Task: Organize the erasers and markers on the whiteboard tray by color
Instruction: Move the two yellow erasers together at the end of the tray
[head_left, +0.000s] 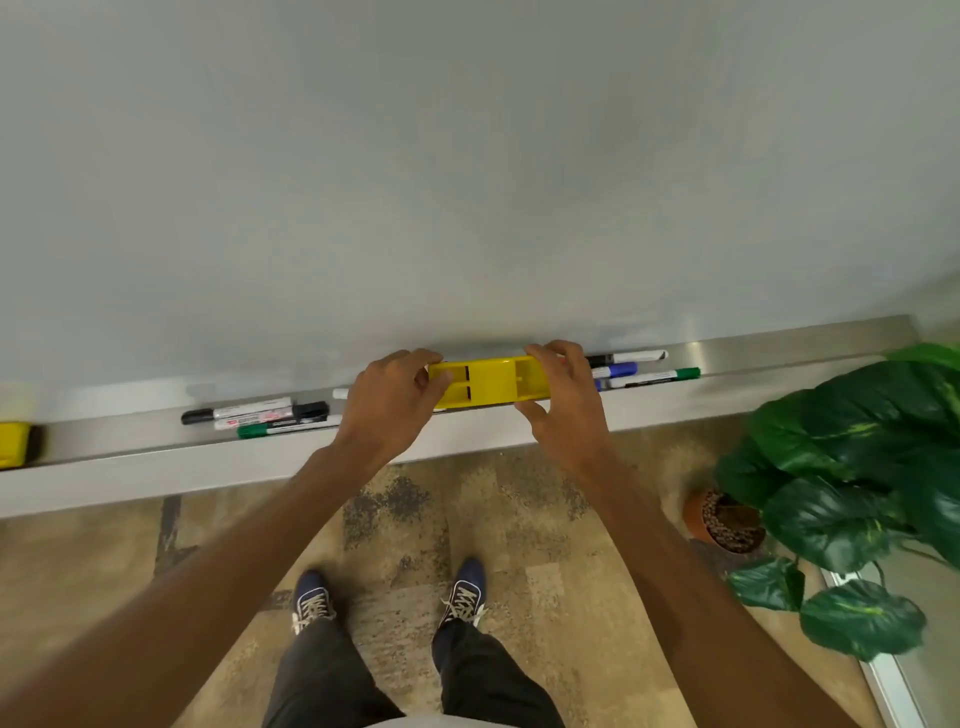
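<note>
A long yellow eraser (491, 383) lies across the middle of the metal whiteboard tray (753, 358). My left hand (387, 410) grips its left end with curled fingers, and my right hand (563, 402) grips its right end. Left of my hands lies a cluster of markers: a black one (236, 413), a black-capped one (275, 417) and a green one (285, 428). Right of my hands lie a black marker (631, 357), a blue marker (618, 370) and a green marker (657, 378). A second yellow eraser (14, 442) sits at the tray's far left.
The whiteboard (467, 156) fills the upper view. A potted plant (841, 483) with large green leaves stands on the floor to the right, close under the tray's right end. My feet stand on patterned carpet (395, 525) below the tray.
</note>
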